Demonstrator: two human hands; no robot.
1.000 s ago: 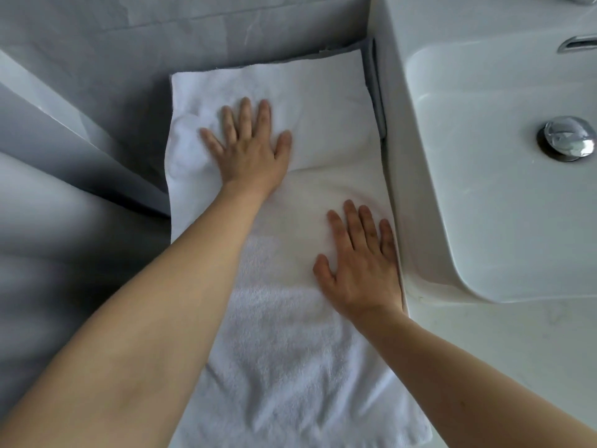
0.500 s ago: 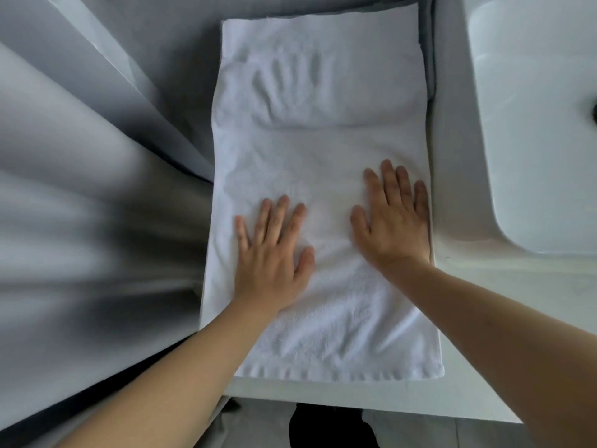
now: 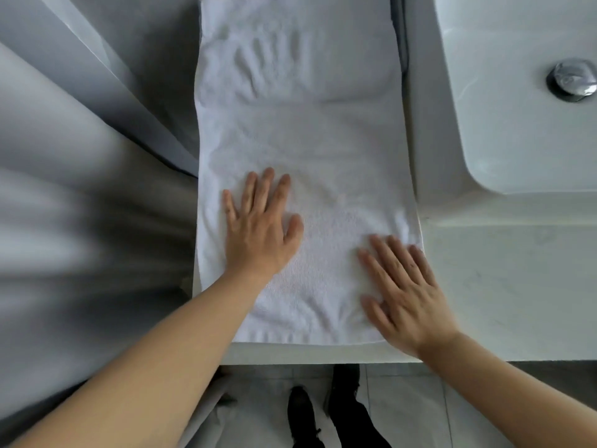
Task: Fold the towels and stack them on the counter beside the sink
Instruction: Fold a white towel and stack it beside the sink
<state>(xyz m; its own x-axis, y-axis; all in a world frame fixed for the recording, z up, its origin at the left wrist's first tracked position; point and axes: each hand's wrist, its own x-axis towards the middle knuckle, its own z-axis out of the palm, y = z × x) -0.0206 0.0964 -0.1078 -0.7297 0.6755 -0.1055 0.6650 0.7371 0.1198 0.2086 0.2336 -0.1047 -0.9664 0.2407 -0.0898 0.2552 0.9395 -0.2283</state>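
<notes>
**Towel (image 3: 303, 140), white, laid out flat on counter**

Location: pale counter (image 3: 500, 286), just beside the sink (image 3: 504, 118), which lies at 3 o'clock of it. Far end bears a pressed handprint. Left hand (image 3: 258, 227): flat, fingers spread, palm down mid-towel. Right hand (image 3: 403, 292): flat, unclenched, at the 5 o'clock corner, gripping nothing.

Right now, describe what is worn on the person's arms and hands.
Nothing shows on either. The left hand and right hand are bare, without gloves, rings or a watch in view. Both forearms are uncovered as far as the picture's edge, with no sleeve cuff visible. Nails look short and unpainted.
</notes>
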